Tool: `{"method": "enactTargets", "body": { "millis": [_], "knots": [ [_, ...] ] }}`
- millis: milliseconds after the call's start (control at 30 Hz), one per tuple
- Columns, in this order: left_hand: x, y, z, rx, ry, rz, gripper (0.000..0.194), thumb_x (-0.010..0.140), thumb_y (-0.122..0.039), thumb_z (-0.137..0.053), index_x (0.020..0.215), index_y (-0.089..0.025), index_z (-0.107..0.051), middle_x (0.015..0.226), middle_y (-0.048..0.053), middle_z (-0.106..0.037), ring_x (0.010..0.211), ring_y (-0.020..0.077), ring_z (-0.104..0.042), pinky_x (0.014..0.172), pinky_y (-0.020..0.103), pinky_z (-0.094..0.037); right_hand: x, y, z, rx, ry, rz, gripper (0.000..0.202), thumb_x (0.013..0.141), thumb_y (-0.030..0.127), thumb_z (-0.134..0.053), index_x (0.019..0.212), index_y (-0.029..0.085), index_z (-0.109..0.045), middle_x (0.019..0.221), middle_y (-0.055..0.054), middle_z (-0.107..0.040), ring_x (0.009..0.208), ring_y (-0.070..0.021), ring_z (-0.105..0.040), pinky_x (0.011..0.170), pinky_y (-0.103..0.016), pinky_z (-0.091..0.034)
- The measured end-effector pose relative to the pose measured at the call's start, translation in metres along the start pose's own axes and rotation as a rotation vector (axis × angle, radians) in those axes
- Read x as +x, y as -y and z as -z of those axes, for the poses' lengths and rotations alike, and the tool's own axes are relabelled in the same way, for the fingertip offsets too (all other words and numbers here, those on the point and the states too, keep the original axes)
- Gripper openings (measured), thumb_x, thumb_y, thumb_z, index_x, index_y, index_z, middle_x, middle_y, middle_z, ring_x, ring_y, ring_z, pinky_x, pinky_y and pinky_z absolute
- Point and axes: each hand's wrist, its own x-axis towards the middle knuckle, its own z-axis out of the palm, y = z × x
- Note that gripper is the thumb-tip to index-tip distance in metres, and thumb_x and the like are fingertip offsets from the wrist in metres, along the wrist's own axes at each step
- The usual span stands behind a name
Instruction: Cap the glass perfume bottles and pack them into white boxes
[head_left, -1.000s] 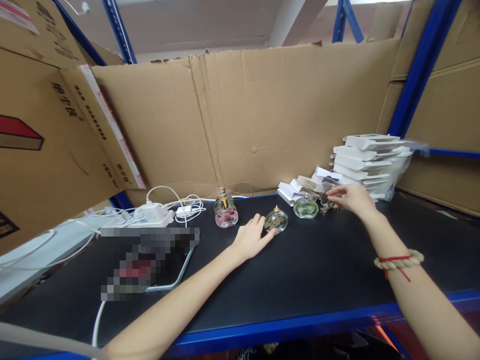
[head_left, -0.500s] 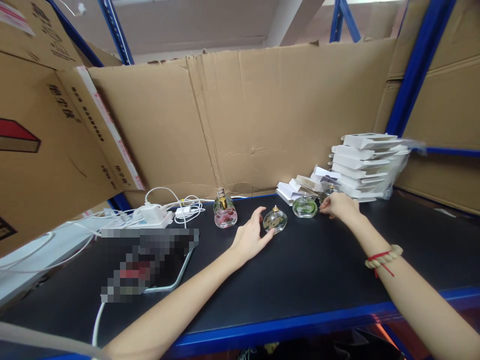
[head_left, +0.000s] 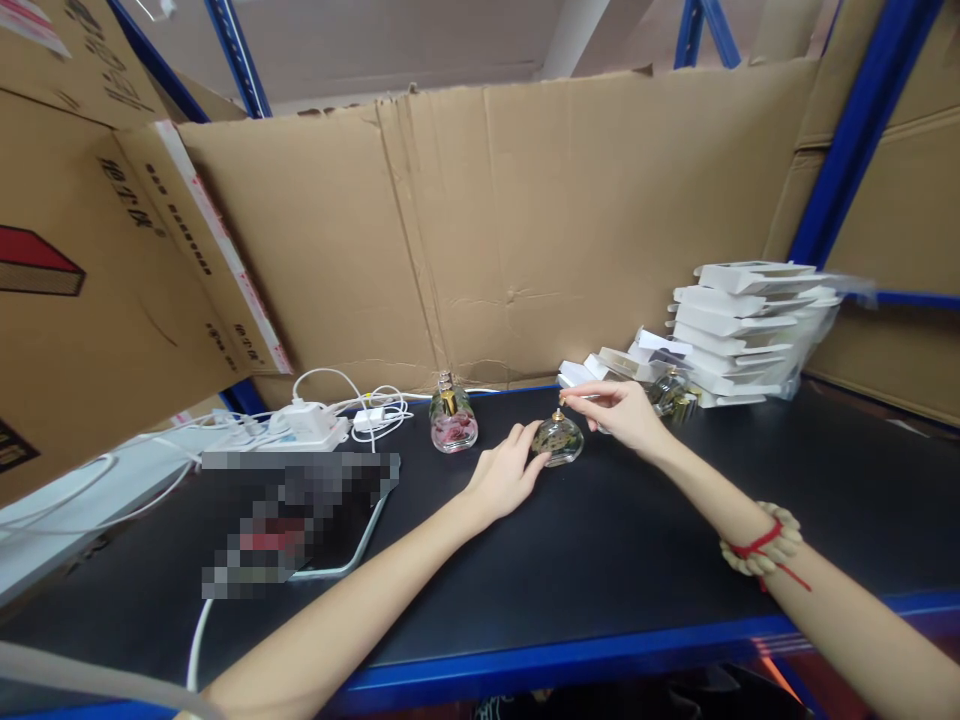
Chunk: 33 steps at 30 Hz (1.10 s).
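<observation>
A round glass bottle with dark floral contents and a gold neck (head_left: pixel 559 441) stands upright on the black table. My left hand (head_left: pixel 508 470) grips its left side between thumb and fingers. Just above the neck, my right hand (head_left: pixel 619 415) pinches a small gold-coloured piece, which is mostly hidden by the fingertips. The green bottle is almost wholly hidden behind my right hand. Left of my left hand stands a glass bottle with pink flowers and a gold collar (head_left: pixel 454 418). Further glass and gold pieces (head_left: pixel 670 393) lie beyond my right wrist.
White boxes are stacked (head_left: pixel 750 330) at the back right, with loose opened cartons (head_left: pixel 626 362) beside them. A pixelated device (head_left: pixel 375 515), a power strip (head_left: pixel 315 432) and white cables occupy the left. Cardboard (head_left: pixel 600 200) walls the back; a blue edge (head_left: pixel 600 650) runs along the front.
My right hand has moved left from the pieces near the cartons to the top of the dark floral bottle. My left hand has closed on that bottle's side.
</observation>
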Motion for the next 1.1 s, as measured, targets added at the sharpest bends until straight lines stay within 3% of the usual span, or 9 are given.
{"method": "enactTargets", "body": {
  "millis": [400,533,667,833,1100],
  "knots": [
    [0.000,-0.001,0.001,0.011,0.004,0.002,0.044,0.092,-0.032,-0.033,0.135,-0.022,-0.028,0.119,0.007,-0.047,0.105,0.0203,-0.052,0.086,0.031,-0.042,0.000,-0.009,-0.001,-0.066,0.063,0.013,0.024,0.053,0.032,-0.068,0.067,0.012,-0.070,0.072,-0.009,-0.065,0.037,-0.0041,-0.042,0.036,-0.018,-0.036],
    [-0.001,-0.001,0.001,0.011,0.003,0.005,0.044,0.092,-0.032,-0.033,0.134,-0.021,-0.028,0.119,0.008,-0.046,0.104,0.0205,-0.052,0.085,0.031,-0.042,0.001,-0.011,0.000,-0.169,0.072,0.071,0.025,0.053,0.033,-0.069,0.070,0.014,-0.071,0.076,-0.009,-0.065,0.037,-0.0035,-0.039,0.036,-0.018,-0.030],
    [0.000,-0.002,0.001,0.018,0.012,0.005,0.044,0.092,-0.032,-0.033,0.134,-0.019,-0.029,0.121,0.008,-0.045,0.106,0.0207,-0.051,0.086,0.031,-0.042,0.001,-0.012,-0.001,-0.211,0.052,0.069,0.029,0.054,0.036,-0.067,0.070,0.012,-0.071,0.065,-0.008,-0.063,0.036,-0.0023,-0.031,0.036,-0.018,-0.023],
    [0.000,-0.001,0.001,0.023,0.001,0.000,0.044,0.092,-0.033,-0.033,0.133,-0.018,-0.030,0.122,0.008,-0.044,0.108,0.0205,-0.050,0.088,0.032,-0.041,0.001,-0.011,0.000,-0.167,0.013,-0.031,0.038,0.051,0.039,-0.067,0.075,0.009,-0.070,0.071,-0.011,-0.064,0.039,-0.0036,-0.034,0.038,-0.020,-0.025],
    [-0.001,-0.002,0.002,0.019,0.013,0.000,0.044,0.093,-0.033,-0.032,0.134,-0.018,-0.029,0.122,0.008,-0.044,0.109,0.0204,-0.049,0.088,0.033,-0.042,0.001,-0.012,0.002,-0.228,0.078,-0.017,0.037,0.052,0.039,-0.065,0.074,0.009,-0.070,0.052,-0.006,-0.057,0.037,-0.0035,-0.031,0.038,-0.019,-0.022]
  ]
}}
